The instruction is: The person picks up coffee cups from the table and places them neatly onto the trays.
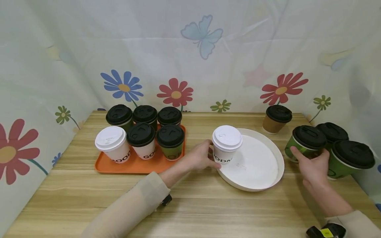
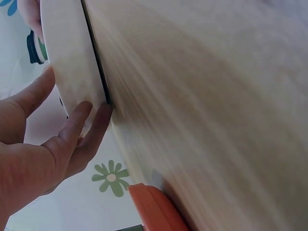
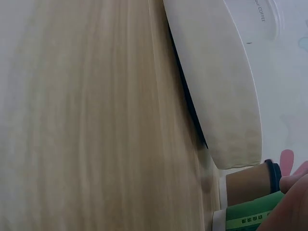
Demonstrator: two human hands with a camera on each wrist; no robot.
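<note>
My left hand [image 1: 202, 157] holds a white paper cup [image 1: 227, 145] with a white lid at the left side of a round white tray [image 1: 269, 185]. Its thumb is on the near side, the fingers on the far side. In the left wrist view, fingertips [image 2: 85, 107] of this hand rest right at the tray's outer wall [image 2: 72, 53]. On the right, my right hand [image 1: 316, 167] grips a green paper cup [image 1: 293, 148] with a black lid, thumb on its left. The green cup [image 3: 250, 211] is partly hidden by that hand in the right wrist view.
An orange tray [image 1: 128, 168] at left carries several lidded cups, one white-lidded [image 1: 111, 142]. A brown cup [image 1: 274, 123] stands behind the round tray. Two more green cups, one in front [image 1: 342, 162], crowd the right hand. A patterned curtain [image 1: 190, 76] encloses the wooden table [image 1: 190, 215].
</note>
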